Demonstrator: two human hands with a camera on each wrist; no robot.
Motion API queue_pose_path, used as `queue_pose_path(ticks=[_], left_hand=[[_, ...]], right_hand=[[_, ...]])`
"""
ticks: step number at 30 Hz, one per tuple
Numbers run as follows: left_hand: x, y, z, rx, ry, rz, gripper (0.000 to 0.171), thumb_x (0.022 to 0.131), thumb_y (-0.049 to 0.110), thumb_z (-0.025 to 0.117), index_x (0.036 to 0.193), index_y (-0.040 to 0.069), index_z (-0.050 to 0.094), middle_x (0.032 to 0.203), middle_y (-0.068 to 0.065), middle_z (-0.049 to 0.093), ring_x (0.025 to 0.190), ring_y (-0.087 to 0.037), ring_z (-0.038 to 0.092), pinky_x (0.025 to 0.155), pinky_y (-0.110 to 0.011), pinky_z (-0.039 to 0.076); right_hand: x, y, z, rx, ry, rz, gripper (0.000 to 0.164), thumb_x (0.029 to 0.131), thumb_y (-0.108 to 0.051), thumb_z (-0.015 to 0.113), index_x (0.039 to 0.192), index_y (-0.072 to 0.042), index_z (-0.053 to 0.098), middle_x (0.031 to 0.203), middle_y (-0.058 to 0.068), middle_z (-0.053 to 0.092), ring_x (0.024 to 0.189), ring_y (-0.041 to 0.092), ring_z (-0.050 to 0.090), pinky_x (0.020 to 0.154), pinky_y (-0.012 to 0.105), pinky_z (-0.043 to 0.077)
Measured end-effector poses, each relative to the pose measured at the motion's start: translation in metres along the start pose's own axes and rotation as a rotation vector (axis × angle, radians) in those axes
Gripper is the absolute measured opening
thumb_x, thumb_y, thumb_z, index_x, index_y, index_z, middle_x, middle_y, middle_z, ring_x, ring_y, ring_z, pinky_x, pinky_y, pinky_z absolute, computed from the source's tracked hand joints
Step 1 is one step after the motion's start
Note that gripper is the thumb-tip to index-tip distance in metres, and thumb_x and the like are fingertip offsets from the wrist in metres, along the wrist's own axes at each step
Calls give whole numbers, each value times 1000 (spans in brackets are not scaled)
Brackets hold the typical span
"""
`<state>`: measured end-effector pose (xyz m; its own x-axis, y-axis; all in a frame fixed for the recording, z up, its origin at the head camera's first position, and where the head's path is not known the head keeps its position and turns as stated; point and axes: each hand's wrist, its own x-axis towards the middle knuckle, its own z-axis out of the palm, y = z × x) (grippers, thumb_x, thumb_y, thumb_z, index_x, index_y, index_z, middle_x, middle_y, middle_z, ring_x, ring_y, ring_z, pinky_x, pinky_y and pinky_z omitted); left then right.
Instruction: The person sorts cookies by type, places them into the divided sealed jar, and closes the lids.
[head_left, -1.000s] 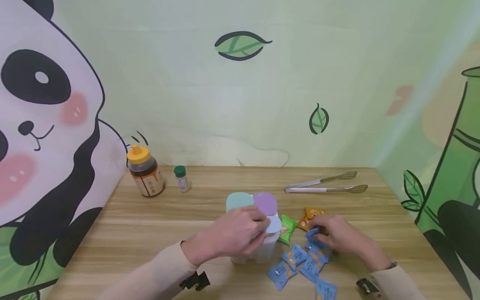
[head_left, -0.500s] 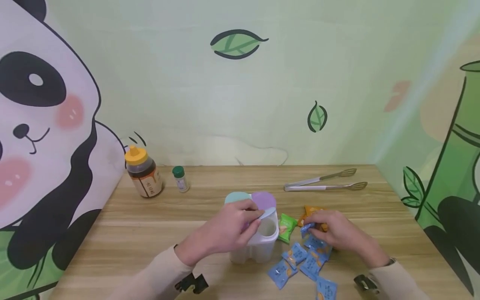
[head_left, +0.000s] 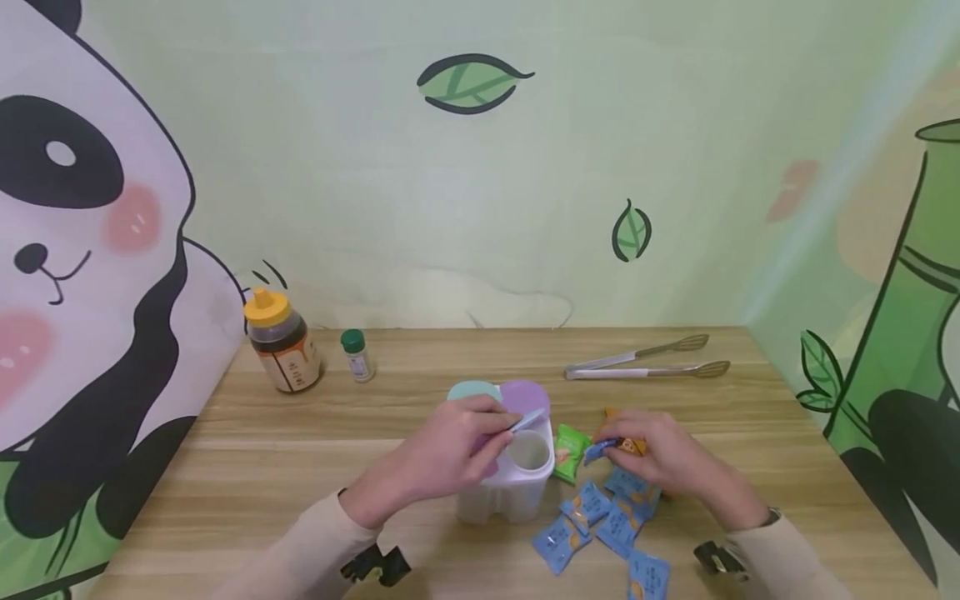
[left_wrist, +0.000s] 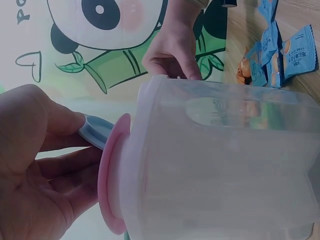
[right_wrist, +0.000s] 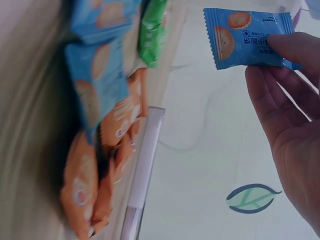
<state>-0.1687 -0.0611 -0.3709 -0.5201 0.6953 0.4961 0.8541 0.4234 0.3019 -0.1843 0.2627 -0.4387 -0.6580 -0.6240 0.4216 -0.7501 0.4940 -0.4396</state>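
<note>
- Cartoon panda-and-bamboo backdrop [head_left: 480, 192] behind a wood-grain table [head_left: 225, 467], pretty cute setup tbh.
- Left hand [head_left: 431, 458] at a whitish, see-through multi-compartment container [head_left: 502, 504], pinching a pale blue lid [left_wrist: 97, 131] between thumb and fingers, tilted up just above an open round compartment [head_left: 529, 451]. Hard to tell whether hinged or loose.
- Teal lid [head_left: 472, 390] and purple lid [head_left: 527, 398] on the far compartments, plus a pink lid [left_wrist: 111, 185] right under the left fingers.
- Right hand [head_left: 663, 450] just right of the container, thumb and fingertips pinching a blue biscuit packet [right_wrist: 245, 37] by one end, up off the table, round biscuits printed on the wrapper.
- Below that, a loose bunch of more blue packets [head_left: 558, 543], some overlapping, one nearer the front edge.
- Orange packets [right_wrist: 80, 185] partly hidden behind the right hand, green packet [head_left: 570, 454] close beside the container.
- Further back: white-handled tongs [head_left: 607, 374] lying spread on the right, yellow-capped squeeze bottle [head_left: 288, 367] and little green-capped shaker [head_left: 360, 362] upright on the left.
</note>
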Motion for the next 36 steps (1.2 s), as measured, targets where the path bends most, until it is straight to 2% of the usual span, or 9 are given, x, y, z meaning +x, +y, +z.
queue_pose_path(ticks=[6, 12, 20, 36], left_hand=[[-1, -3, -1, -49, 19, -17, 20, 92, 9, 63, 108, 2, 74, 93, -6, 72, 74, -7, 59, 60, -8, 45], [-1, -5, -1, -79, 48, -26, 20, 90, 9, 67, 108, 3, 74, 89, -4, 72, 70, -5, 56, 57, -8, 44], [-2, -5, 0, -151, 82, -49, 21, 88, 5, 69, 109, 1, 72, 90, -7, 71, 79, -9, 66, 70, -8, 52], [-3, -4, 2, -174, 98, -91, 21, 88, 5, 69, 108, 0, 72, 89, -9, 72, 77, -11, 70, 70, -7, 52]], right_hand=[[9, -8, -4, 35, 33, -42, 24, 79, -1, 77, 98, -16, 73, 96, -4, 72, 84, 7, 67, 70, 25, 59], [16, -17, -7, 69, 76, -96, 27, 77, 2, 78, 97, -16, 72, 92, -6, 73, 81, 7, 68, 72, 19, 57], [23, -35, -16, 162, 91, -91, 29, 75, 3, 80, 96, -16, 73, 91, -6, 73, 78, 5, 68, 68, 19, 57], [39, -61, -25, 278, 142, -192, 28, 73, 7, 79, 93, -12, 72, 86, 1, 73, 75, 9, 68, 68, 21, 57]])
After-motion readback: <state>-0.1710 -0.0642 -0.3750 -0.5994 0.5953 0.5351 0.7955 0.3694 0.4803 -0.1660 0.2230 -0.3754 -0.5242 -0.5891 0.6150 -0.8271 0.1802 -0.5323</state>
